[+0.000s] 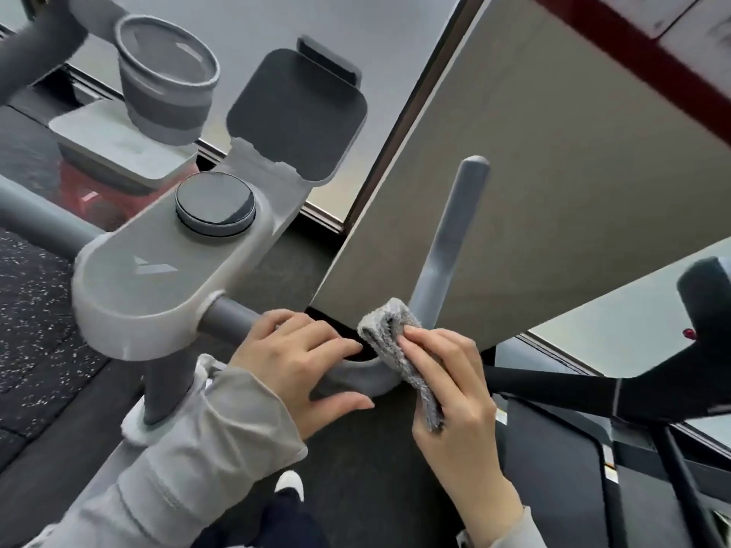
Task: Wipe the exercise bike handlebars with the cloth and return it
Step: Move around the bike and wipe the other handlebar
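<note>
The grey handlebar point(447, 247) of the exercise bike runs from the console out to the right, bends, and rises as an upright grip. My right hand point(451, 381) holds a folded grey cloth point(389, 338) against the bend of the bar. My left hand point(296, 357) grips the bar just left of the cloth, fingers over the top and thumb underneath. The bar under both hands is partly hidden.
The bike's grey console point(166, 263) with a round dark knob point(215, 203) sits to the left, with a tablet holder point(296, 112) and a cup holder point(166, 81) behind it. A grey wall panel point(553, 172) stands close behind the upright grip. Black equipment point(593, 393) lies to the right.
</note>
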Demonstrator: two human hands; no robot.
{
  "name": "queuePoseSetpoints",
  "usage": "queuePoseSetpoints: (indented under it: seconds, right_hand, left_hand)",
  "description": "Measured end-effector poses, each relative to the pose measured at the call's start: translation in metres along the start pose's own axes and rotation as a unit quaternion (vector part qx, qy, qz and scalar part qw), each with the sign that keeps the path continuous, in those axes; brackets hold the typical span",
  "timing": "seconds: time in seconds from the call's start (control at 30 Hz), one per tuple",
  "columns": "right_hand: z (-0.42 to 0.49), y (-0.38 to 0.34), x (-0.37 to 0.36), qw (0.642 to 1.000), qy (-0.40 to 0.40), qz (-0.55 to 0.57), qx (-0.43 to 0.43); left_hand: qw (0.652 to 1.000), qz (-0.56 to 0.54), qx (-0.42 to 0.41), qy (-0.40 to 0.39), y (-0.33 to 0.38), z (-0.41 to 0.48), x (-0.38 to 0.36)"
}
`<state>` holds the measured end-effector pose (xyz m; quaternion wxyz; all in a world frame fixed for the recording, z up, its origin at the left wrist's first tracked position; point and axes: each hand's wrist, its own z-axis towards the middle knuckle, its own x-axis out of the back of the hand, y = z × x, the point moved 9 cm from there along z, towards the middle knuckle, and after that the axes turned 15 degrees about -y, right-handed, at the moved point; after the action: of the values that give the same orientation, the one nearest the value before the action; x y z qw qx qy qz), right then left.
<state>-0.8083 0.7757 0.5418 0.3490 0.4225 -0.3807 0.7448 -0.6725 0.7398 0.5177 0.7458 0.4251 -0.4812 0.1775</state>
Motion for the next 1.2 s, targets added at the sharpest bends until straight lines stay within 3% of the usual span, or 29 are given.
queuePoseSetpoints:
  seconds: [0.33, 0.67, 0.93, 1.03, 1.13, 1.2]
  right_hand:
    - [0.048, 0.063, 0.016, 0.993, 0.021, 0.043, 0.104]
    - [0.084, 0.089, 0.027, 0.964, 0.055, 0.014, 0.260]
    - [0.148, 0.094, 0.072, 0.960, 0.085, 0.031, 0.264]
    - [0.172, 0.098, 0.084, 0.965, 0.045, 0.067, 0.251]
    - [0.202, 0.116, 0.086, 0.961, -0.068, 0.174, 0.204]
    - [0.218, 0.129, 0.080, 0.938, -0.159, 0.263, 0.158]
  left_hand:
    - [0.996, -0.005, 0.079, 0.052, 0.022, 0.019, -0.020]
    - [0.966, 0.018, 0.196, 0.168, 0.044, 0.024, -0.025]
    - [0.952, 0.044, 0.224, 0.202, 0.051, 0.025, -0.023]
    - [0.954, 0.041, 0.223, 0.194, 0.051, 0.025, -0.024]
    - [0.954, 0.037, 0.226, 0.193, 0.050, 0.024, -0.026]
    - [0.954, 0.036, 0.224, 0.194, 0.050, 0.025, -0.026]
